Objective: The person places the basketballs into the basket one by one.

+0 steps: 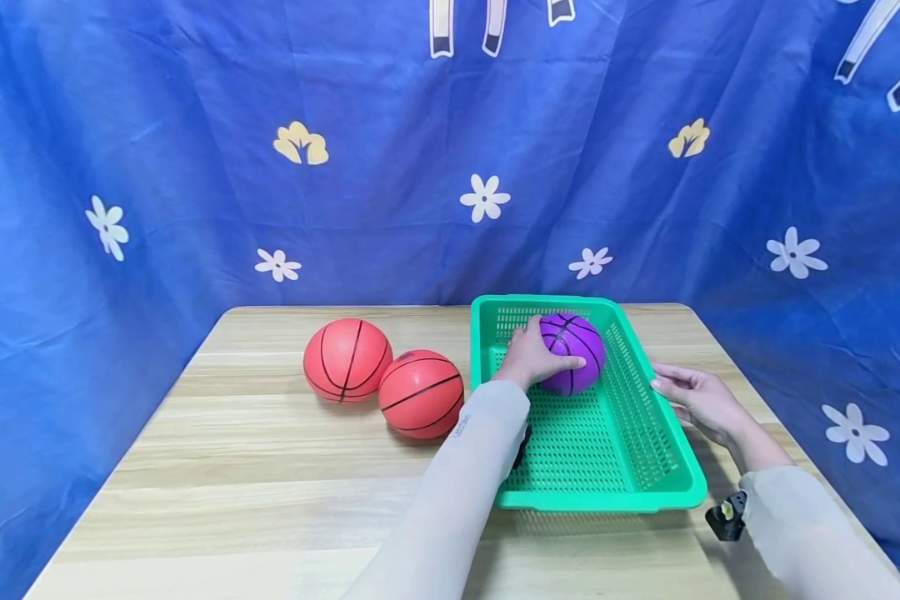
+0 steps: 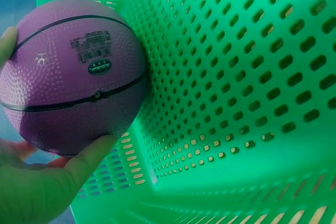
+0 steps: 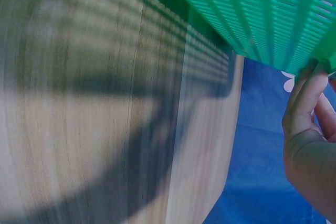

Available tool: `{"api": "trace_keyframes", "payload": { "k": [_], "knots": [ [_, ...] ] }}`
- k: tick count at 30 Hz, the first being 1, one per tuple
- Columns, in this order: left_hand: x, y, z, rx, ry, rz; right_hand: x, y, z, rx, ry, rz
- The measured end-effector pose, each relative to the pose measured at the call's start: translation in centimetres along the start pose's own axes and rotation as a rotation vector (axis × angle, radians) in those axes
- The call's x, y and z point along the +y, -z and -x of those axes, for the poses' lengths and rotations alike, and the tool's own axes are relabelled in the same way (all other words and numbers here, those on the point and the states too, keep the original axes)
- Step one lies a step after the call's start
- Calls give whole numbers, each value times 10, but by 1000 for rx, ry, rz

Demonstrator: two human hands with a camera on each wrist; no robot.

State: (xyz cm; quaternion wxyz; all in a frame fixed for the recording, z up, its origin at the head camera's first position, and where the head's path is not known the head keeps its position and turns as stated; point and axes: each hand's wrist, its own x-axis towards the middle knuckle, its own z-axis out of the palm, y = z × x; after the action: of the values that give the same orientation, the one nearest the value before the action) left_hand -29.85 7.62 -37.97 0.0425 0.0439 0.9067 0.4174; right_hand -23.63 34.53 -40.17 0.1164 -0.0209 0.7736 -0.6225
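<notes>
My left hand (image 1: 531, 357) grips a small purple basketball (image 1: 579, 348) inside a green plastic basket (image 1: 600, 500), toward its far end. In the left wrist view the thumb and fingers (image 2: 92, 158) spread round the ball (image 2: 79, 77), which shows black seams and a printed label. At the basket's right side, my right hand (image 1: 701, 404) holds the rim, thumb on top and fingers underneath. The right wrist view shows that hand (image 3: 310, 124) at the slotted basket wall (image 3: 262, 14), which is raised off the tabletop there and casts a shadow.
Two orange-red basketballs stand close together left of the basket, one farther back (image 1: 347, 360) and one nearer (image 1: 422, 395). All this is on a light wooden table (image 1: 255, 492). A blue patterned curtain (image 1: 390, 167) hangs behind and around the table.
</notes>
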Motion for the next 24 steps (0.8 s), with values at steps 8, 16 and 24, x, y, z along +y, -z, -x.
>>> {"api": "trace_keyframes", "payload": {
  "k": [8, 16, 24],
  "knots": [
    [-1, 2, -2, 1, 26, -28, -1, 0, 0, -13, 8, 14],
    [10, 21, -3, 22, 11, -33, 1, 0, 1, -16, 3, 70],
    [35, 66, 9, 4, -104, -42, 0, -1, 2, -6, -13, 108]
  ]
}}
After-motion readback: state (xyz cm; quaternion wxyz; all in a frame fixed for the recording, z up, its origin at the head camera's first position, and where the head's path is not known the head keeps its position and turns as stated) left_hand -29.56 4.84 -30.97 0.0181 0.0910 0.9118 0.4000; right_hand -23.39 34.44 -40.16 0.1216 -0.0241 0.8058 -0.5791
